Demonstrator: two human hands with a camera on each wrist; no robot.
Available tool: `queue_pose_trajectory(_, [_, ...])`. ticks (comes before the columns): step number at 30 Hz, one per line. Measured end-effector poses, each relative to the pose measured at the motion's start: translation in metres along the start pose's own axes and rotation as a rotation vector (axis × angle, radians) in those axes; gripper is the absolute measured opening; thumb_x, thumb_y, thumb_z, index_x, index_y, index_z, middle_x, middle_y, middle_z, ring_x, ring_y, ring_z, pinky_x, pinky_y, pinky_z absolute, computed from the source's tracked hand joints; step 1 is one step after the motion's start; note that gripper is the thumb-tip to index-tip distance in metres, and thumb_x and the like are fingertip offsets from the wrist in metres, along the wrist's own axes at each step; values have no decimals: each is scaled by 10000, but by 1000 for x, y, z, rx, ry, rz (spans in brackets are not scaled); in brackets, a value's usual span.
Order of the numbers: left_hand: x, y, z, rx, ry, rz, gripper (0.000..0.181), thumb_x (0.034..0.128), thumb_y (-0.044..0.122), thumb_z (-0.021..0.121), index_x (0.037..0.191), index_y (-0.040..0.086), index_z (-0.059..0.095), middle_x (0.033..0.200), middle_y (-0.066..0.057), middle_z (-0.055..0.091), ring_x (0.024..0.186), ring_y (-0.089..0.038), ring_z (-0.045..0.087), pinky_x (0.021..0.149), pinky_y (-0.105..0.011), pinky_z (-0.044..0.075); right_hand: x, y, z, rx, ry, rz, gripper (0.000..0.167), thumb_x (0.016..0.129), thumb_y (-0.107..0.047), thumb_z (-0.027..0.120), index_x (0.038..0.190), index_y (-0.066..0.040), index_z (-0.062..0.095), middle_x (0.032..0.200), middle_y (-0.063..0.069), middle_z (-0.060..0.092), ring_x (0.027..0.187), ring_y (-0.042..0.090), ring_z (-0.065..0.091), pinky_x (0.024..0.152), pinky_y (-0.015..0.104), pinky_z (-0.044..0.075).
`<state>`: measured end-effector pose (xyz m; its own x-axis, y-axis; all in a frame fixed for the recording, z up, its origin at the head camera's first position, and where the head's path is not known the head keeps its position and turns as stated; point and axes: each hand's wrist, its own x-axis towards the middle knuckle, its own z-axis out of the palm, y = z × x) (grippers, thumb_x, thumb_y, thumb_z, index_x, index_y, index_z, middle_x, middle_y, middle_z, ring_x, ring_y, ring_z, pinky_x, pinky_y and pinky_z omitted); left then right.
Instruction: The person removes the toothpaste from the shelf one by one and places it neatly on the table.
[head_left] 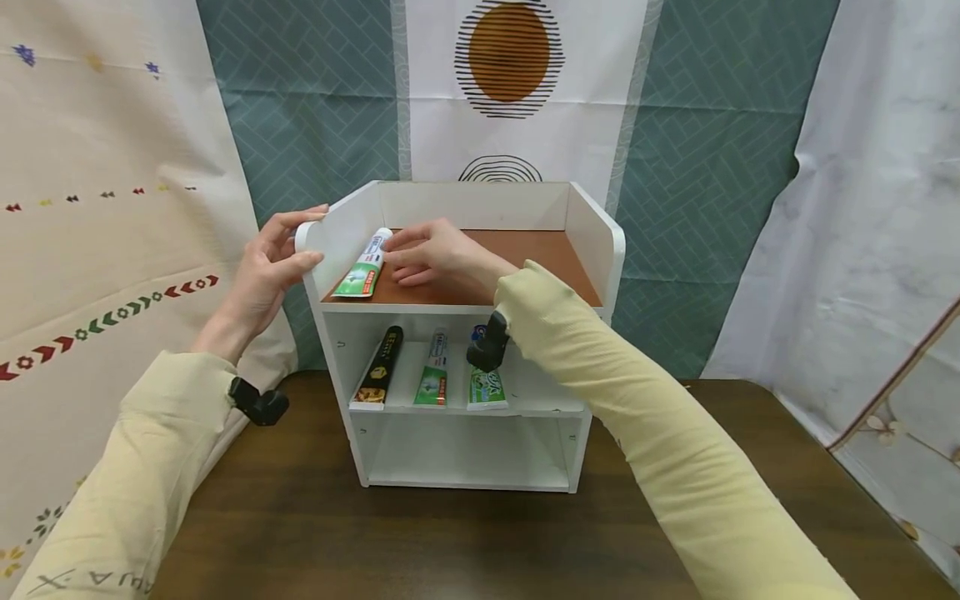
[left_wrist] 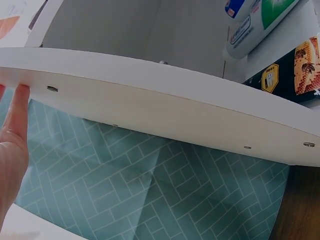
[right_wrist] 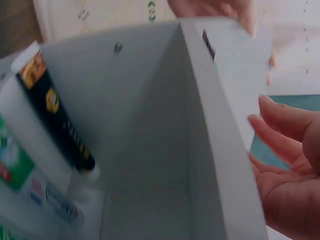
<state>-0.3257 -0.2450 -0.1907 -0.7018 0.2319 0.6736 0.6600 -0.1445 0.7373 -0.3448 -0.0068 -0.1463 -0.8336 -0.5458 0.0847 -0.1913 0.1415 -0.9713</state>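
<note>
A white shelf unit [head_left: 468, 309] has a brown top board, where a green-and-white toothpaste tube [head_left: 365, 265] lies slanted beside the left side panel. My left hand [head_left: 262, 275] grips the front of that panel, thumb apart from the fingers; part of it shows at the left edge of the left wrist view. Just right of the tube's cap end is my right hand [head_left: 442, 254], fingers loosely bent; whether they touch the tube cannot be told. In the right wrist view the right hand [right_wrist: 295, 165] has its fingers spread and the top tube is hidden.
On the middle shelf lie a black tube [head_left: 381, 367], a green-and-white tube [head_left: 433, 371] and a green tube [head_left: 487, 387], partly behind the right wrist's camera. The unit stands on a dark wooden table [head_left: 450, 542], with patterned cloths behind and at both sides.
</note>
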Motion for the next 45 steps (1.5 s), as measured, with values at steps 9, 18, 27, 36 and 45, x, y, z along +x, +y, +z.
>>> queue_pose_trajectory(9, [1,1,1,-1,8,0,401,835,-52,547,1204,104,551,1387,-82,346,1116,-265,395,748,-274,451,4,-6,13,96,29,96,308,845,-25,606,1144,40,566,1070,126,553,901,247,593,750,291,474])
queue_pose_trajectory(18, [0,0,1,-2,10,3,402,838,-56,541,1207,100,546,1385,-83,349,1118,-260,398,750,-267,452,10,-6,21,145,6,95,360,836,0,603,1183,66,535,1060,123,534,937,255,579,767,301,468])
queue_pose_trajectory(27, [0,-1,1,6,7,7,400,839,-45,544,1213,95,540,1389,-86,341,1108,-259,405,752,-261,454,15,-7,28,142,12,117,309,840,8,593,1145,52,572,1047,93,509,873,212,584,739,285,478])
queue_pose_trajectory(36, [1,0,2,4,3,9,392,833,-44,552,1199,100,551,1383,-85,351,1083,-252,418,729,-261,461,17,-8,36,173,-21,124,297,835,24,597,1124,79,552,1002,130,539,786,224,609,726,312,486])
queue_pose_trajectory(45, [0,1,1,16,8,10,393,835,-40,551,1202,99,547,1383,-85,352,1087,-257,419,740,-262,459,18,-7,39,242,5,153,357,808,112,584,1161,95,532,1002,139,525,749,227,607,693,323,496])
